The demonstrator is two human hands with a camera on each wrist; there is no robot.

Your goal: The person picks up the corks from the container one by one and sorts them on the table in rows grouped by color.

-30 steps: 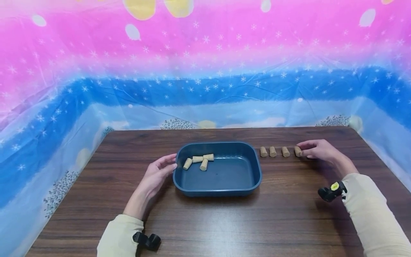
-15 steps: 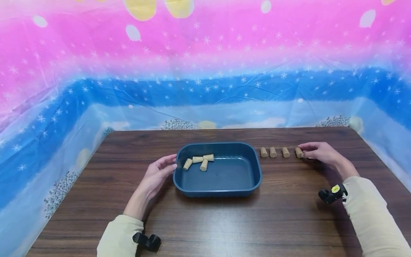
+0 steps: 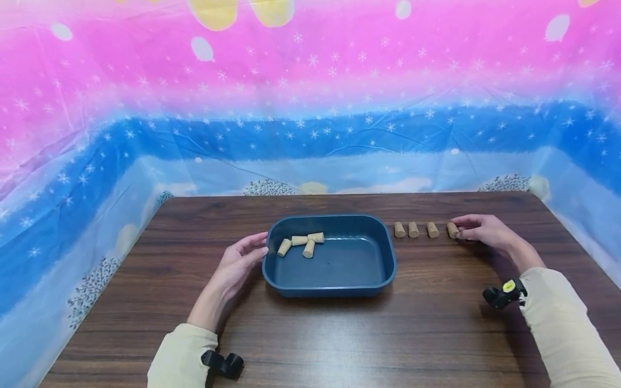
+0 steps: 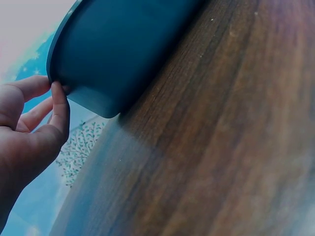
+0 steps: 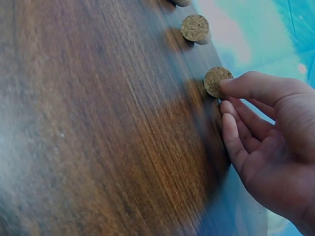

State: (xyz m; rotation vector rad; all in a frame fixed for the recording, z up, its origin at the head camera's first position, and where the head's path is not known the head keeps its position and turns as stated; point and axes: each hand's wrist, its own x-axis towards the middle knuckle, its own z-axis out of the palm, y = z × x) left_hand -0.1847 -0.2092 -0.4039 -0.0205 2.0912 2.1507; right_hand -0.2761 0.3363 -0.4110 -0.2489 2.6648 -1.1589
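A dark blue rectangular tub (image 3: 330, 291) stands on the table, with several tapered corks (image 3: 308, 249) lying in its left part. My left hand (image 3: 237, 267) touches its left rim with thumb and fingertips, the fingers loosely extended; the left wrist view shows those fingertips (image 4: 58, 91) against the rim. To the right of the tub, three corks (image 3: 433, 230) stand in a row. At the row's right end my right hand (image 3: 485, 231) pinches another cork (image 5: 217, 82) between thumb and fingers. This one stands upright; whether it touches the table is hard to tell.
The brown wood-grain table (image 3: 335, 345) extends in front of the tub and to both sides. A pink and blue snowflake cloth (image 3: 310, 124) hangs close behind the table and along its sides. Each sleeve carries a black wrist camera (image 3: 223, 365).
My right hand and the cork in it have shifted very slightly to the right, widening the gap to the neighbouring cork. The left hand and the tub hold their place.
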